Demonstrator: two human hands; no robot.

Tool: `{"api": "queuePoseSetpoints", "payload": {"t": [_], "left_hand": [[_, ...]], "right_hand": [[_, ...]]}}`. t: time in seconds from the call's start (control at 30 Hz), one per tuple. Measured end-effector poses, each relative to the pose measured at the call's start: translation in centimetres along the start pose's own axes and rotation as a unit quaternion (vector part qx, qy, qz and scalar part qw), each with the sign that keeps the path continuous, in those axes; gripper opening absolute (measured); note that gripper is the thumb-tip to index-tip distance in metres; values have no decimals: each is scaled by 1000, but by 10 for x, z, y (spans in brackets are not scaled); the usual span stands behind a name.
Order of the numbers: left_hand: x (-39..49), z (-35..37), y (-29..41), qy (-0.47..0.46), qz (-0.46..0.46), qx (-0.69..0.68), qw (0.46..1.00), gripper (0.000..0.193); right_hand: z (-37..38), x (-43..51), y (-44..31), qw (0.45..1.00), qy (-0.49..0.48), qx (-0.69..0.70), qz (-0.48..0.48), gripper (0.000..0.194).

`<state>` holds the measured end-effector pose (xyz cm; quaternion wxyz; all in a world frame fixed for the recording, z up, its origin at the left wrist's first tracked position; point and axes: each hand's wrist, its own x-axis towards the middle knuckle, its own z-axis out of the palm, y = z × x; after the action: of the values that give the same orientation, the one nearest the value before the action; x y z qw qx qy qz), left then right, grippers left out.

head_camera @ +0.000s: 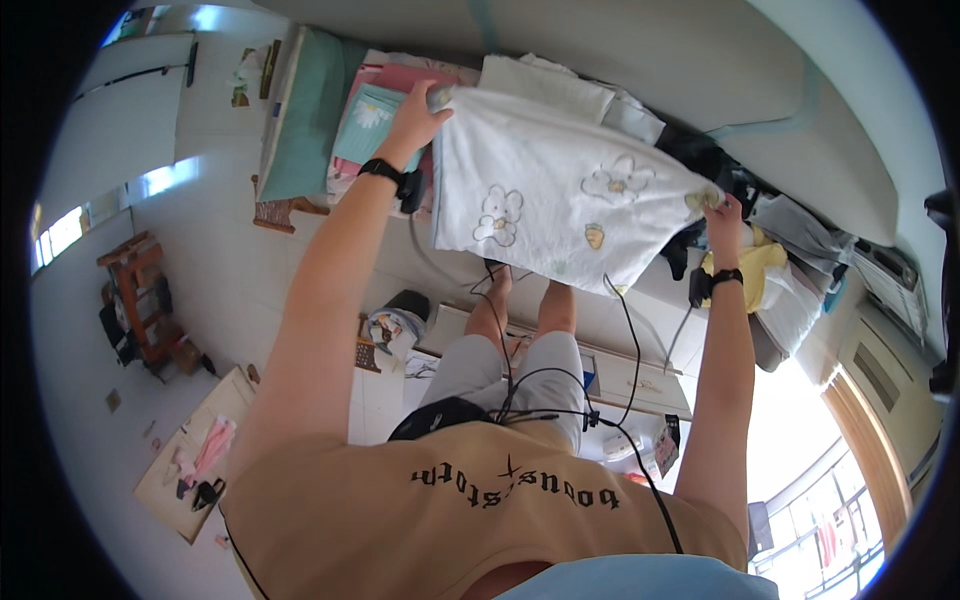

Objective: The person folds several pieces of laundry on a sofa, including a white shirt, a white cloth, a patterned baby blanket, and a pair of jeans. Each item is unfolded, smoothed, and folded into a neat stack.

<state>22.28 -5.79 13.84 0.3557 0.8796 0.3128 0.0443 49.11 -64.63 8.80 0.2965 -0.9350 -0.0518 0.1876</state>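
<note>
A white cloth [555, 180] printed with bunnies and a carrot is stretched between my two hands, its lower edge hanging over my shins. My left hand [416, 120] pinches its upper left corner, above folded pink and green fabric. At the cloth's right corner, my right hand [724, 217] grips the edge between thumb and fingers. Behind the cloth lie white folded cloths [547, 86]. A folded green cloth with a daisy [365, 124] rests on pink fabric [397, 75] beside my left hand.
A green cushion or panel [319, 112] stands at the left end of the seat. Yellow cloth [757, 266] and grey garments [799, 232] are heaped at right. A filled bin [396, 330] stands on the floor behind me. Black cables [592, 418] hang across my waist.
</note>
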Motion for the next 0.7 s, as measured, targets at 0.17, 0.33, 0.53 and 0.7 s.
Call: {"api": "queuePoseSetpoints", "payload": {"t": [0.17, 0.33, 0.53, 0.7], "left_hand": [[-51, 109, -72, 40, -133, -105, 985, 83], [-170, 136, -120, -90, -271, -50, 957, 87], [-187, 142, -143, -68, -300, -75, 949, 86], [-173, 141, -156, -59, -285, -122, 949, 76]], "right_hand": [[130, -13, 97, 981, -131, 1, 143, 101], [171, -113, 151, 950, -208, 162, 165, 59], [158, -154, 119, 907, -273, 182, 263, 46], [158, -130, 98, 880, -229, 305, 283, 47]]}}
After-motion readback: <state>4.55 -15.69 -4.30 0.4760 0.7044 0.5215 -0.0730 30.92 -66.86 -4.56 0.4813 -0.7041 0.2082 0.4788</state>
